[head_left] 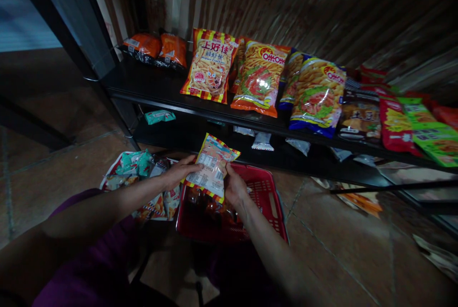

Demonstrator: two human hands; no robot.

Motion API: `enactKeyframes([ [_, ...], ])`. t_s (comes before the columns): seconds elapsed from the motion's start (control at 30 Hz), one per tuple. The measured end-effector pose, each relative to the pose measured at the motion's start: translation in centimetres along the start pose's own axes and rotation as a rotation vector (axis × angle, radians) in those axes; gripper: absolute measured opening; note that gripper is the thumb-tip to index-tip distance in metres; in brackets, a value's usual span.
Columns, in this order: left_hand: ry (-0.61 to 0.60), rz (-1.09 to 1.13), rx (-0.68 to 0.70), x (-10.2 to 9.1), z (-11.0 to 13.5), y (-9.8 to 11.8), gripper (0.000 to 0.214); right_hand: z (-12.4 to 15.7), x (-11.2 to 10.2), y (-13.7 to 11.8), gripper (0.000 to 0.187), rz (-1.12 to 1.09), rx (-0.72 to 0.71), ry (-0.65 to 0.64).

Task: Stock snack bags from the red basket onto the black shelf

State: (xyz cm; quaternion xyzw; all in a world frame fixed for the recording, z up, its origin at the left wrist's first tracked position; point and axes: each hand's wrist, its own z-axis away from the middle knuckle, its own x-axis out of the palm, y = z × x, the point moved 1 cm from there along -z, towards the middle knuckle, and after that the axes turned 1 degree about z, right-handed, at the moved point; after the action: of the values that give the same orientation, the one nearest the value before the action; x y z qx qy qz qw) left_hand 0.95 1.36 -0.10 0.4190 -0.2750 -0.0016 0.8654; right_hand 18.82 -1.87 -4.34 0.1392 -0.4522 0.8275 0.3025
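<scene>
The snack bag (212, 167) looks glossy, the basket (265, 192) plastic.

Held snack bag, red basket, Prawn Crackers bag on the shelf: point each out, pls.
Held snack bag (212, 165): head view, middle of its printed panel.
Red basket (265, 187): head view, inner wall, right side of the picture.
Prawn Crackers bag (212, 67): head view, middle of its front.

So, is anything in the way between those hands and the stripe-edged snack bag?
No, nothing visible: the left hand and right hand both hold the snack bag directly, one at each side, over the red basket.
</scene>
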Motion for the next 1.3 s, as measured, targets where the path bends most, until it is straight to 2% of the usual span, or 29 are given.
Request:
enactKeyframes([
  [0.1,0.020,0.015,0.015,-0.1,0.1,-0.4,0.040,0.1,0.1,-0.2,0.026,-0.053,0.106,0.087],
  [0.17,-0.003,0.031,0.000,0.0,0.3,-0.6,0.042,0.1,0.2,-0.4,0.026,-0.074,0.116,0.119],
  [0.27,-0.042,0.007,-0.024,0.0,0.6,-1.0,0.046,0.1,0.4,-0.6,0.027,-0.085,0.109,0.116],
  [0.4,-0.022,-0.047,0.027,-0.3,0.5,-1.5,0.042,0.0,0.3,-0.7,0.028,-0.090,0.115,0.090],
  [0.67,-0.063,0.046,0.099,-0.6,0.3,-1.5,0.040,-0.4,0.1,-1.4,0.027,-0.095,0.093,0.101],
  [0.83,-0.025,0.133,0.144,-0.3,0.5,-1.1,0.043,-1.0,-0.5,-1.6,0.024,-0.105,0.094,0.194],
  [0.97,0.051,0.116,0.177,-0.4,0.2,-1.2,0.034,-1.5,-1.2,-1.2,0.023,-0.102,0.081,0.196],
  [1.1,0.095,0.124,0.075,-0.7,-0.2,-1.6,0.022,-1.7,-1.4,-0.8,0.026,-0.108,0.068,0.134],
  [1.3,0.086,0.177,-0.138,-0.7,-0.2,-2.2,0.016,-2.1,-1.1,-0.8,0.026,-0.150,0.050,0.199],
])
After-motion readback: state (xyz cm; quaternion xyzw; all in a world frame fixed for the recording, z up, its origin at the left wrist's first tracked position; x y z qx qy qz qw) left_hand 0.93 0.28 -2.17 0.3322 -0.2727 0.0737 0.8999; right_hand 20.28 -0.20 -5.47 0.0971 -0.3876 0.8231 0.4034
